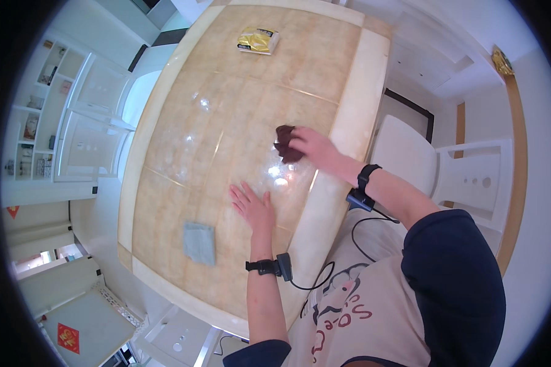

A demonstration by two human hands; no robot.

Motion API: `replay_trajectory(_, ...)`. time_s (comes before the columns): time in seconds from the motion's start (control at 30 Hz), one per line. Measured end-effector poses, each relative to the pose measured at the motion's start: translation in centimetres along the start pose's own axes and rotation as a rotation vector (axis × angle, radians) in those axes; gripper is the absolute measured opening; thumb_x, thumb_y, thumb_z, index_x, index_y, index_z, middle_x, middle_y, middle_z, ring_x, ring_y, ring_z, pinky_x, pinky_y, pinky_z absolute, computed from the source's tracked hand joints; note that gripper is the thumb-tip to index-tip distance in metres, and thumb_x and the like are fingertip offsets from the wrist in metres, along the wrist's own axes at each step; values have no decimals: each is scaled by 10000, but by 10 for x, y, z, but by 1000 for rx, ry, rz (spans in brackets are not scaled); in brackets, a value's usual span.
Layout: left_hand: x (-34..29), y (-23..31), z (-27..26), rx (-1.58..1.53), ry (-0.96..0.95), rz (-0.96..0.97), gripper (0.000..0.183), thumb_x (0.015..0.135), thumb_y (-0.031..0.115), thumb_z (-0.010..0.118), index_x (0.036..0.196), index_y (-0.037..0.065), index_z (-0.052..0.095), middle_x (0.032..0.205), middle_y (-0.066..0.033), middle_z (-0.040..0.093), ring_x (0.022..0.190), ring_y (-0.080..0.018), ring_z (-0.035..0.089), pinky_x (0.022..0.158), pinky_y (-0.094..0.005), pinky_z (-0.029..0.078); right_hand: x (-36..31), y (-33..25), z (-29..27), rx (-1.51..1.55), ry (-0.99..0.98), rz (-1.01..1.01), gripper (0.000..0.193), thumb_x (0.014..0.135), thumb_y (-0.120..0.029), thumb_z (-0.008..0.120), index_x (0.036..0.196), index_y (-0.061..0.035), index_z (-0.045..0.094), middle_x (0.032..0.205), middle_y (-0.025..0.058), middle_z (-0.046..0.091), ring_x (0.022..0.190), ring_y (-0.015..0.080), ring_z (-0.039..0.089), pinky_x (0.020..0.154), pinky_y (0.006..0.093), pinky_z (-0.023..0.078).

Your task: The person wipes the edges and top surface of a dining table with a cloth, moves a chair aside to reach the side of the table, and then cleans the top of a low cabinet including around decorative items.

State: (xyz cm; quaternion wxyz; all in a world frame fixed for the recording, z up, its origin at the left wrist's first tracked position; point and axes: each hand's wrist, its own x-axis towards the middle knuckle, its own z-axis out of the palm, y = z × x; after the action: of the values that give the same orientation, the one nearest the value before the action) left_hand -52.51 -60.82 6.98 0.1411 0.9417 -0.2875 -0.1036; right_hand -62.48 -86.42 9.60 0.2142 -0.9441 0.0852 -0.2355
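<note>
My right hand [312, 147] is closed on a crumpled dark brown cloth [285, 147], which touches the glossy beige table [183, 116]. Part of the cloth is hidden under my fingers. My left hand [252, 208] lies flat on the tabletop with its fingers spread and nothing in it. Left of that wrist rests a folded light blue cloth [199, 243]. Toward the table's far end lies a yellow and white soft packet [258, 40].
A white chair [471, 177] stands close to the table's right side, and another chair [180, 336] is at the lower left. Cables [315, 286] run from the bands on both my wrists toward my body. White cabinets with shelves [43, 110] line the left wall.
</note>
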Motion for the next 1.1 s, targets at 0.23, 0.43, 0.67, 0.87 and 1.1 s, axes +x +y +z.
replay_trajectory(0.23,13,18,-2,-35,-54,-124,788,940,339,601,1533,1,207,1622,-242,53,1513,-373,24,1203,-530,78,48,128,-39,-148,327,395,344,787,-1,594,1118,-96,598,1202,166,571,1126,390,558,919,428,492)
replay_trajectory(0.43,75,107,14,-159,78,14,675,956,250,577,1502,-13,279,1614,-245,93,1503,-386,88,1202,-529,126,65,168,-46,50,24,-271,387,735,-6,650,1116,-68,606,1236,172,574,1118,392,565,945,423,480)
replay_trajectory(0.67,183,235,33,-169,26,60,651,947,188,561,1511,16,285,1603,-235,154,1491,-404,124,1191,-558,131,132,301,-80,174,145,428,402,755,-56,659,1152,-99,616,1262,193,567,1169,398,552,1042,488,420)
replay_trajectory(0.87,214,255,65,3,78,49,657,946,263,527,1520,44,295,1603,-216,185,1494,-379,140,1197,-548,106,126,298,-69,42,-89,-310,271,848,-131,543,1110,-123,611,1263,180,571,1241,358,520,1073,486,403)
replay_trajectory(1.1,219,259,73,79,121,33,624,949,285,501,1510,69,335,1603,-195,215,1492,-354,176,1201,-541,113,204,360,-85,60,230,195,242,807,-69,572,1045,-80,610,1077,168,576,1042,373,552,895,446,467)
